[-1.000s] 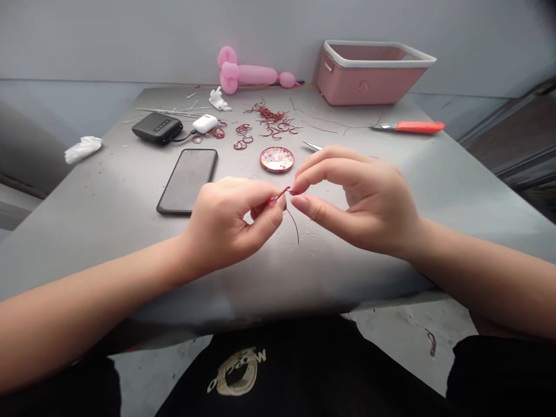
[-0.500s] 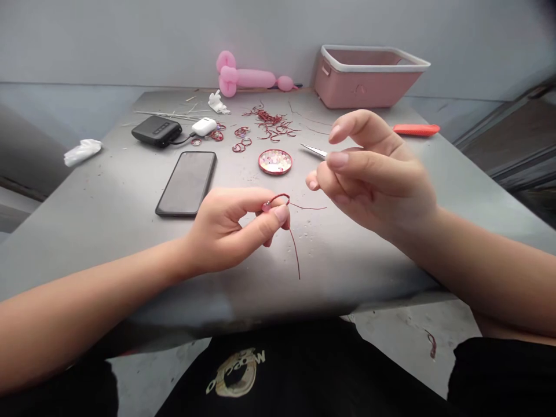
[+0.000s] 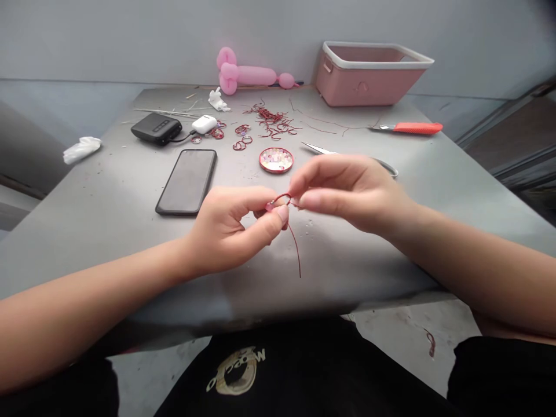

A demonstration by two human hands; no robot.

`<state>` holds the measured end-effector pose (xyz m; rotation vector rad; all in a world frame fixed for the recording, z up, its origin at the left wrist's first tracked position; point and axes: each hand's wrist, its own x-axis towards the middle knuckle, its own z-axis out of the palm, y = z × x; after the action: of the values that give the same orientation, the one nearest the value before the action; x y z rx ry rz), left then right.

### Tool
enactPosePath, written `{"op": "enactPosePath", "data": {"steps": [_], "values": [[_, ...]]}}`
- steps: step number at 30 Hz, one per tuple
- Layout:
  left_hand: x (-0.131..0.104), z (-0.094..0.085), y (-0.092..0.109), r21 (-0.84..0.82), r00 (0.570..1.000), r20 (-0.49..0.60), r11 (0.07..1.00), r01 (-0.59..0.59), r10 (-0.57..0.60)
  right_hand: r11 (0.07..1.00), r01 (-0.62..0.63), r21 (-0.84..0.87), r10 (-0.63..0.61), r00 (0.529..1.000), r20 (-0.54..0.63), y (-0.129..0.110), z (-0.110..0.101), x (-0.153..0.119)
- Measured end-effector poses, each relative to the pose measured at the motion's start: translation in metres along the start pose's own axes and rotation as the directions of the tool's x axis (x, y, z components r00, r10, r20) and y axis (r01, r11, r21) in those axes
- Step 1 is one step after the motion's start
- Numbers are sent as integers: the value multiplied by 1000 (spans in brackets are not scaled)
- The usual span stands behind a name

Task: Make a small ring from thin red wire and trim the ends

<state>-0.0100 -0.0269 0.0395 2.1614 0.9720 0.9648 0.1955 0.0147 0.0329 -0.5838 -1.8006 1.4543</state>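
Observation:
My left hand (image 3: 243, 229) pinches a small loop of dark red cord (image 3: 282, 197) between thumb and index finger. A pink bead (image 3: 270, 205) sits on the loop's left side, and one thin cord end hangs down below my fingers. From the right, my right hand (image 3: 351, 194) touches the loop, its thumb and index fingertips closing around the cord end on that side; the fingertips are slightly blurred. Just behind that hand, metal tweezers (image 3: 319, 149) lie on the table, partly hidden by it. A round red-rimmed dish of beads (image 3: 276, 160) stands beyond both hands.
On the grey table (image 3: 130, 197) are a phone (image 3: 186, 182), a black power bank (image 3: 156, 128), a white case (image 3: 204, 124), finished red rings (image 3: 242, 142), cord scraps (image 3: 273, 117) and an orange-handled cutter (image 3: 417, 128). A pink basket (image 3: 369, 84) and pink balloon (image 3: 254, 76) stand behind.
My right hand has moved down and left from above the tweezers to the cord loop, and its thumb and index finger have closed. My left hand has stayed almost still.

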Motion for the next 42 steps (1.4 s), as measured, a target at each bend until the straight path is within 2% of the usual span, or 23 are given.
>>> {"op": "enactPosePath", "data": {"steps": [3,7,13,17,21,24,26,32,34,39,40,42], "values": [[0,0,0,-97,1000,20,995,22,-20,997,63,-36,-60,994,87,2,6,-4],[0,0,0,-242,994,48,965,102,-93,980,195,-45,-193,980,36,4,6,-5],[0,0,0,-246,994,40,963,110,-103,993,115,-7,-114,993,19,0,9,-7],[-2,1,0,-369,988,74,916,156,-138,991,126,47,-128,991,49,-2,9,-5],[-2,0,1,-497,967,190,833,242,-168,986,157,62,-163,981,107,0,5,-2],[0,-1,2,-533,935,309,782,323,-175,977,210,32,-213,968,134,-1,4,-1],[0,-1,2,-545,919,351,759,356,-179,974,227,14,-227,964,137,-2,5,-2],[1,1,3,-589,937,291,736,334,-193,968,253,1,-252,965,65,0,11,-5],[1,2,2,-586,933,305,734,343,-193,965,261,-3,-260,963,67,1,11,-5],[0,1,0,-609,864,480,650,453,-153,974,226,-33,-218,963,159,0,9,-6],[0,1,0,-623,858,493,631,462,-142,975,218,-41,-210,966,152,0,10,-7],[0,1,-1,-653,883,444,621,434,-151,970,224,-96,-220,974,58,1,14,-8]]}}
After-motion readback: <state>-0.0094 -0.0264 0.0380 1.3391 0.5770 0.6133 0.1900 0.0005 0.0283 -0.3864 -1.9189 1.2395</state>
